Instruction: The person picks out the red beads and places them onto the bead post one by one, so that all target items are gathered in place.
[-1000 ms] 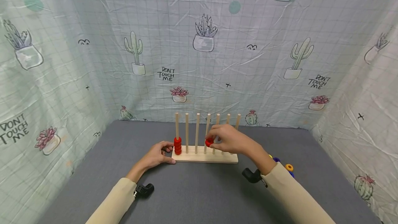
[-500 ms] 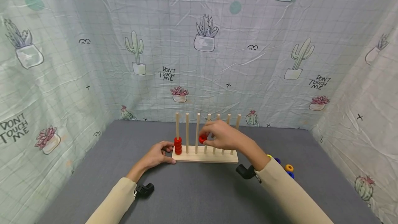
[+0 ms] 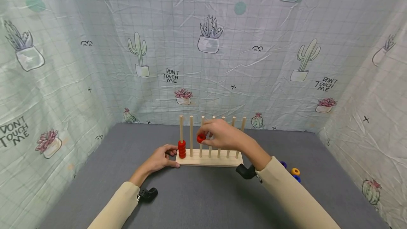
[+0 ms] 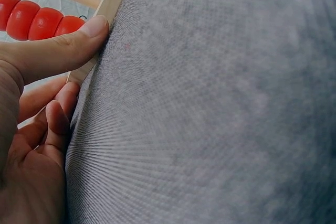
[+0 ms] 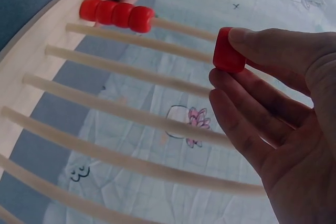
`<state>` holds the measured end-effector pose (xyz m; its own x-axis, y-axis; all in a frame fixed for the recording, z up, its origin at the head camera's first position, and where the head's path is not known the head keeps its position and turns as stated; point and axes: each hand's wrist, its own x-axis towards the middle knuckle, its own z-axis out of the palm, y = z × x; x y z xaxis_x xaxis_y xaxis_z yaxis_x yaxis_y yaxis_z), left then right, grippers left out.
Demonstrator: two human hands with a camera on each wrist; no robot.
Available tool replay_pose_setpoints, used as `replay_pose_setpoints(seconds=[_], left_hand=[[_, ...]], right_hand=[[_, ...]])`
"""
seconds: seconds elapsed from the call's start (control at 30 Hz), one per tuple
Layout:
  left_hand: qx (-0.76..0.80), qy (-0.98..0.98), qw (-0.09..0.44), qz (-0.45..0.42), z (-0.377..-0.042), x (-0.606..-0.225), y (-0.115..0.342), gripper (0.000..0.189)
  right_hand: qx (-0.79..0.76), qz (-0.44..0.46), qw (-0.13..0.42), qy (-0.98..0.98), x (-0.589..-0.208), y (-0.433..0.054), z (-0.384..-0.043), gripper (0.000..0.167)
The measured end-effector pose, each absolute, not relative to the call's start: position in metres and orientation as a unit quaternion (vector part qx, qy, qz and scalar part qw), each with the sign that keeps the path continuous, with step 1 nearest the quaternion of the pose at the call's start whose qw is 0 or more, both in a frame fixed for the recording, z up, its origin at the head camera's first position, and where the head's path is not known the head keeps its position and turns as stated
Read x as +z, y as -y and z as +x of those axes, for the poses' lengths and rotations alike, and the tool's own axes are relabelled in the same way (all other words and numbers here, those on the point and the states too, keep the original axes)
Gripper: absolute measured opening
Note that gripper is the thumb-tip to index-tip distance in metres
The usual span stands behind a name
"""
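I'd brace the wooden base (image 3: pixel 213 162) with the left hand (image 3: pixel 160 159) pinching its nine-o'clock end, and level the red ring (image 3: pixel 201 138), pinched by the right hand (image 3: pixel 222 134) at two o'clock from the red stack (image 3: pixel 182 149).

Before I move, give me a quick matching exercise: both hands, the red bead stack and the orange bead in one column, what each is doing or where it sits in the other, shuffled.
Column one:
1. Left hand
2. Orange bead
3. Right hand
4. Red bead stack

Column two:
A. Pinching a single red bead
B. Around the leftmost peg
C. Gripping the left end of the wooden base
D. Lying on the grey table, off to the right

Right pairs: 1-C, 2-D, 3-A, 4-B
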<state>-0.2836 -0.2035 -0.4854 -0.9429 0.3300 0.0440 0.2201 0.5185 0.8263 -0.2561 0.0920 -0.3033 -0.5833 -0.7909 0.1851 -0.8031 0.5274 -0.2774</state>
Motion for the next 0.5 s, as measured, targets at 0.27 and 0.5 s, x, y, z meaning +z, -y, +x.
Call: replay_pose_setpoints(seconds=[0.27, 0.5], left_hand=[[0.466, -0.869, 0.054, 0.157, -0.283, -0.485, 0.203, 0.073], [0.464, -0.87, 0.053, 0.157, -0.282, -0.485, 0.203, 0.073]], right_hand=[[0.162, 0.464, 0.023, 0.871, -0.294, -0.084, -0.255, 0.022], [0.162, 0.469, 0.02, 0.868, -0.288, -0.079, -0.255, 0.022]])
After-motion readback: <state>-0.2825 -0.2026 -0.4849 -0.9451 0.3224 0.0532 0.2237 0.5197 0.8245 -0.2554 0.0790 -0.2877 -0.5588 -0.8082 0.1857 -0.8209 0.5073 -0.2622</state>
